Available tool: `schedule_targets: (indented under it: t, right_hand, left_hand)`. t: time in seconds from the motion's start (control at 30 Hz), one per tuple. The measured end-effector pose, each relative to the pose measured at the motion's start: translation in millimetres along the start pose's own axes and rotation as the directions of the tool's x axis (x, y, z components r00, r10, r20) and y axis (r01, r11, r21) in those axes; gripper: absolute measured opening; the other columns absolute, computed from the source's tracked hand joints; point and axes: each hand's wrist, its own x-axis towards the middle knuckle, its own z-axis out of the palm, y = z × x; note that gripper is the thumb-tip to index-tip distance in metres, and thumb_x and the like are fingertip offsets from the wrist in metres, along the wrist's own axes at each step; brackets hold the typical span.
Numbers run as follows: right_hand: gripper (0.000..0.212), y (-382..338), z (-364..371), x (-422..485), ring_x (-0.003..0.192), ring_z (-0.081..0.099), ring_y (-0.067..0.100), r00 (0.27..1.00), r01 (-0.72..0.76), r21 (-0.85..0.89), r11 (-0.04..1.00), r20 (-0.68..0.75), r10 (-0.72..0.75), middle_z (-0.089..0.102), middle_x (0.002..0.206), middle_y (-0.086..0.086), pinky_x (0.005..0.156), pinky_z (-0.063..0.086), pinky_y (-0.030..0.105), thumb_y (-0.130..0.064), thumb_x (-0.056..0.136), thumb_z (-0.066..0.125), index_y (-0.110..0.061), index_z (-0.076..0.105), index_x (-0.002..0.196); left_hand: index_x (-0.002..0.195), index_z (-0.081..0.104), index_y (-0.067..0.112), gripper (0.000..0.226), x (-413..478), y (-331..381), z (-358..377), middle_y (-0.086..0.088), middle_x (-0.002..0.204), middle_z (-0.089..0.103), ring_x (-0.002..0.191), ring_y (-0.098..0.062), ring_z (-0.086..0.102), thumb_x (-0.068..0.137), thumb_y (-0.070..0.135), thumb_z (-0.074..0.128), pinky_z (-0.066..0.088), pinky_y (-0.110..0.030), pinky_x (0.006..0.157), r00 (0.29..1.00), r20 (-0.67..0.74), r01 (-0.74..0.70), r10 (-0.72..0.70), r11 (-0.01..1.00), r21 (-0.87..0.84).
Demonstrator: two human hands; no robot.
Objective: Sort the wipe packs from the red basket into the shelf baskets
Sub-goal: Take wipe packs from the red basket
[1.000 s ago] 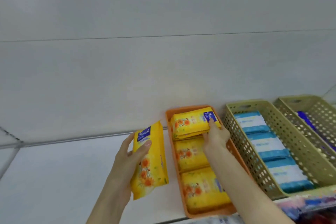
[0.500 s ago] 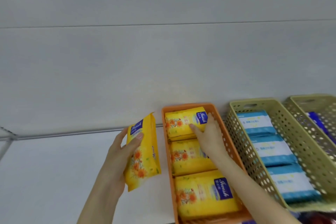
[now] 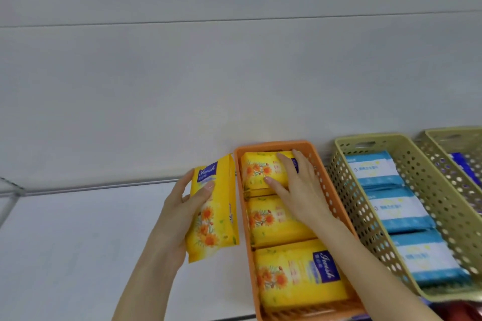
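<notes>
A yellow pack is held upright in the left grip, pinched between thumb and fingers, just left of the orange basket on the shelf. The right grip is laid flat on the far pack inside that basket, its fingers spread straight and nothing clasped.

Three rows of yellow packs are seen in the orange basket (the near one lies label up), and little free room is left between them.

The step in hand is judged to be the placing of the yellow pack with its own kind, while the row is steadied or shifted by the right grip. For the next move a gap is called for. The far pack would have to be pressed toward the far wall or tipped on edge. The yellow pack could then be slid in on edge or laid on top.

The blue packs in the green basket to the right are not concerned.
</notes>
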Motion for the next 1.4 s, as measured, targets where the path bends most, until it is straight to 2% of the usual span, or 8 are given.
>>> schedule_targets:
  t: [0.23,0.33,0.4,0.5,0.63,0.93,1.13,1.4]
  right_hand:
    - [0.064,-5,-7,1,0.146,0.002,0.018,0.999,-0.013,0.042,0.999,0.045,0.011,0.01,0.159,0.005,0.117,0.005,0.037,-0.056,0.092,0.04,-0.027,0.026,0.148]
    - [0.05,-18,-30,-6,0.14,0.021,0.006,0.992,0.03,0.244,0.969,-0.127,0.001,0.034,0.149,-0.003,0.118,0.014,0.033,-0.045,0.094,0.045,-0.023,0.044,0.138]
    - [0.035,-31,-51,-13,0.125,0.04,-0.008,0.974,0.122,0.496,0.86,-0.225,-0.009,0.051,0.132,-0.014,0.107,0.033,0.024,-0.042,0.092,0.052,-0.029,0.057,0.124]
    - [0.029,-56,-76,-31,0.106,0.061,-0.002,0.991,0.133,0.762,0.634,-0.084,-0.106,0.069,0.112,-0.015,0.088,0.047,0.018,-0.044,0.084,0.061,-0.033,0.066,0.11]
    - [0.02,-67,-85,-48,0.087,0.068,0.003,0.99,0.133,0.664,0.736,-0.053,-0.132,0.073,0.092,-0.019,0.078,0.056,0.031,-0.047,0.069,0.067,-0.042,0.07,0.088]
    - [0.021,-47,-95,-66,0.068,0.068,0.008,0.993,0.03,0.722,0.691,0.056,-0.102,0.075,0.076,-0.004,0.06,0.053,0.022,-0.04,0.069,0.069,-0.022,0.077,0.076]
    - [0.012,-6,-108,-74,0.062,0.069,0.01,0.962,-0.13,0.719,0.682,-0.076,0.263,0.074,0.069,-0.003,0.054,0.052,0.019,-0.031,0.075,0.072,-0.022,0.075,0.069]
    - [0.034,-6,-67,-69,0.054,0.054,-0.012,0.955,-0.21,0.309,0.928,-0.138,0.262,0.054,0.046,-0.019,0.049,0.038,0.008,-0.033,0.083,0.069,-0.028,0.054,0.053]
  left_hand:
    - [0.126,0.048,0.05,0.051,-9,0,3,0.0,0.106,0.071,0.079,-0.02,0.074,0.084,0.027,0.067,0.058,-0.034,0.056,0.998,-0.004,-0.057,0.058,0.992,0.115]
    - [0.125,0.047,0.055,0.053,-16,4,8,0.007,0.1,0.073,0.082,-0.018,0.073,0.086,0.024,0.066,0.058,-0.032,0.057,0.992,0.078,-0.112,0.101,0.983,0.144]
    - [0.123,0.047,0.058,0.058,-20,7,11,0.012,0.099,0.073,0.084,-0.015,0.072,0.082,0.024,0.068,0.058,-0.03,0.059,0.98,0.139,-0.168,0.143,0.967,0.191]
    - [0.125,0.044,0.057,0.069,-23,13,17,0.009,0.097,0.074,0.082,-0.015,0.072,0.078,0.016,0.074,0.058,-0.028,0.061,0.957,0.22,-0.246,0.188,0.928,0.279]
    - [0.122,0.051,0.044,0.062,-25,16,28,0.012,0.096,0.073,0.083,-0.01,0.072,0.073,0.016,0.077,0.058,-0.024,0.061,0.915,0.313,-0.366,0.254,0.849,0.381]
    - [0.12,0.06,0.041,0.062,-27,9,40,0.01,0.108,0.069,0.097,-0.009,0.068,0.062,0.035,0.081,0.057,-0.032,0.08,0.86,0.462,-0.442,0.215,0.766,0.466]
    - [0.107,0.061,0.037,0.024,-6,-4,32,0.012,0.106,0.066,0.09,0.006,0.061,0.085,0.027,0.065,0.047,-0.007,0.073,0.892,0.135,-0.443,0.432,0.773,0.454]
    - [0.144,0.024,0.037,0.085,-17,-64,43,0.015,0.13,0.045,0.106,-0.001,0.053,0.07,0.056,0.061,0.048,-0.011,0.067,0.991,0.134,-0.067,0.026,0.946,0.317]
